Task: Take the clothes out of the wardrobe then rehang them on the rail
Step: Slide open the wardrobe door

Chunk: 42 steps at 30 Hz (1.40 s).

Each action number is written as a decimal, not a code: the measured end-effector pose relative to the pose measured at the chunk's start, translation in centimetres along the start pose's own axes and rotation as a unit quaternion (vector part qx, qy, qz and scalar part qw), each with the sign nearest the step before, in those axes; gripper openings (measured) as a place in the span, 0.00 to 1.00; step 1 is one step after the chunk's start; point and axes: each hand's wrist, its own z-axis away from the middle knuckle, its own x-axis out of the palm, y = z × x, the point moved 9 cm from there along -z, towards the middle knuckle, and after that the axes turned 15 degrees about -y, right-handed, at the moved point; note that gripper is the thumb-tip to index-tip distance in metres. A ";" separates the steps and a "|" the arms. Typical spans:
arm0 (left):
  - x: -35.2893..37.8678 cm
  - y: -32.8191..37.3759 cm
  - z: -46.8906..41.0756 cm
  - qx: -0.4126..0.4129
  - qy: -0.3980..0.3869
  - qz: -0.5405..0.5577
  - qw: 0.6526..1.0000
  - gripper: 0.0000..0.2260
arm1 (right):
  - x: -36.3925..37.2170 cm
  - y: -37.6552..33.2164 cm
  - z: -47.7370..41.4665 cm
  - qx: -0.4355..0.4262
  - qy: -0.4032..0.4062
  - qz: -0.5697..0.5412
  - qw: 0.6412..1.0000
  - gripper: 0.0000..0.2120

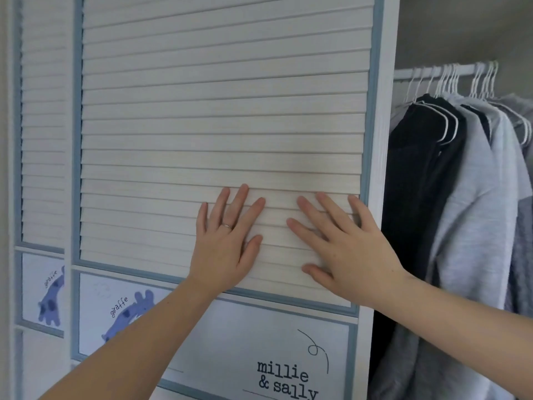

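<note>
A white slatted wardrobe door with blue trim fills most of the head view. My left hand lies flat on its lower slats, fingers straight and spread, a ring on one finger. My right hand presses flat beside it, close to the door's right edge. To the right, the wardrobe stands uncovered: a white rail carries several white hangers with black clothes and grey clothes.
A second slatted door stands behind at the left. Printed panels with blue giraffes and the words "millie & sally" run below the slats. Grey wall shows above the rail.
</note>
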 end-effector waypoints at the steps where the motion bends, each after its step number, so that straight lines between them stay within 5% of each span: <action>1: 0.1 -0.6 0.2 -0.015 -0.007 0.004 1.000 0.27 | -0.1 -0.5 -0.5 -0.005 -0.002 0.002 1.000 0.35; 23: 1.0 -12.0 5.1 -0.249 -0.026 0.131 0.959 0.27 | -1.9 -10.7 -10.3 -0.057 0.027 -0.042 0.997 0.34; 42: 1.0 -20.3 7.9 -0.286 -0.041 0.139 0.947 0.27 | -2.8 -16.4 -16.1 -0.070 0.016 -0.041 0.997 0.34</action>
